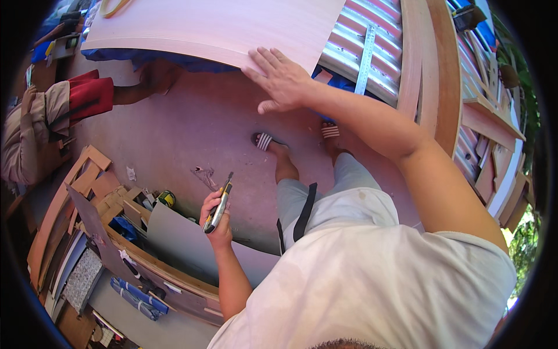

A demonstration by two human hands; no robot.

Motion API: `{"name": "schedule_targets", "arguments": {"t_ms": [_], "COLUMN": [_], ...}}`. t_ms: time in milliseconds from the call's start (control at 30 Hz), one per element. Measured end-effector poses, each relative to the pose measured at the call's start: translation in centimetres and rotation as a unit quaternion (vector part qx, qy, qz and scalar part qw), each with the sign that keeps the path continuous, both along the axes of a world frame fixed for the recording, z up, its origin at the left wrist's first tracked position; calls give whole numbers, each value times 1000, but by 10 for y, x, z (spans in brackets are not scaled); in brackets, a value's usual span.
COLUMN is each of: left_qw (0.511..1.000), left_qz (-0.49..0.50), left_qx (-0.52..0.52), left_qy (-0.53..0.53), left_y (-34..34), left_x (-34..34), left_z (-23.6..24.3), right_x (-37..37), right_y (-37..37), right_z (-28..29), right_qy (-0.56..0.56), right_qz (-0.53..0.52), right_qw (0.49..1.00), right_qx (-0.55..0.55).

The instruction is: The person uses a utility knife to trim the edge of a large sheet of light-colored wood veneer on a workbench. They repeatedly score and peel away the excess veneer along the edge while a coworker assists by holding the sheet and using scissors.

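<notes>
1. Smooth, mauve-tinted grey floor [197, 125] is bordered by a cluttered pile of brown wooden offcuts [87, 174] on the left and by ridged silvery corrugated metal [381, 38] on the right.
2. Across the top of the view, a broad pale-pink wood-grained sheet [215, 29] is seen over a dark blue covering [139, 56]. If its near edge is left poorly supported there, the sheet could be tipped or bent by a downward push.
3. By the right hand [282, 81], spread wide and flat with nothing gripped, the sheet's near edge appears to be touched; how firmly it is pressed cannot be told. With so light a hold, the sheet could be allowed to slide.
4. In the left hand [210, 205], a slim grey, black and yellow hand tool [221, 200] is held by closed fingers, its narrow dark tip pointed up and away from the body. Should that tip be sharp, the right hand or forearm could be nicked if the two are brought together carelessly.
5. Beside the sheet, a long pale metal ruler [365, 58] is laid over the ridges; it could be knocked askew by the right arm.
6. Striped open sandals [264, 141] are worn below, so the toes could be hurt by a dropped tool.
</notes>
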State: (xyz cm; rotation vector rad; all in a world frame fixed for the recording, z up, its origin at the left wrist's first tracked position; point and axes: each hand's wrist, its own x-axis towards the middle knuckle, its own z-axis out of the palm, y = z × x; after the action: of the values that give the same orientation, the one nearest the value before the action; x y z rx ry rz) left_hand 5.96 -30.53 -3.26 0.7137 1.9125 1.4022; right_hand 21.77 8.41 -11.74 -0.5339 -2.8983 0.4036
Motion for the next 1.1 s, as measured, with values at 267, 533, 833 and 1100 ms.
{"name": "schedule_targets", "arguments": {"t_ms": [267, 533, 833, 1100], "left_qw": [998, 960, 882, 876], "left_qz": [8, -24, -124, -101], "left_qx": [-36, 139, 242, 319], "left_qy": [-42, -243, -385, -349], "left_y": [-52, 34, 144, 232], "left_x": [-90, -151, -188, -246], "left_z": [-12, -12, 10, -4], "right_x": [11, -76, -170, -249], "right_y": [-45, -152, -70, 71], "right_z": [12, 46, 79, 61], "right_qy": [-18, 26, 89, 135], "right_qz": [-101, 63, 42, 122], "right_qw": [994, 983, 954, 975], "right_qx": [-31, -172, -282, -131]}}
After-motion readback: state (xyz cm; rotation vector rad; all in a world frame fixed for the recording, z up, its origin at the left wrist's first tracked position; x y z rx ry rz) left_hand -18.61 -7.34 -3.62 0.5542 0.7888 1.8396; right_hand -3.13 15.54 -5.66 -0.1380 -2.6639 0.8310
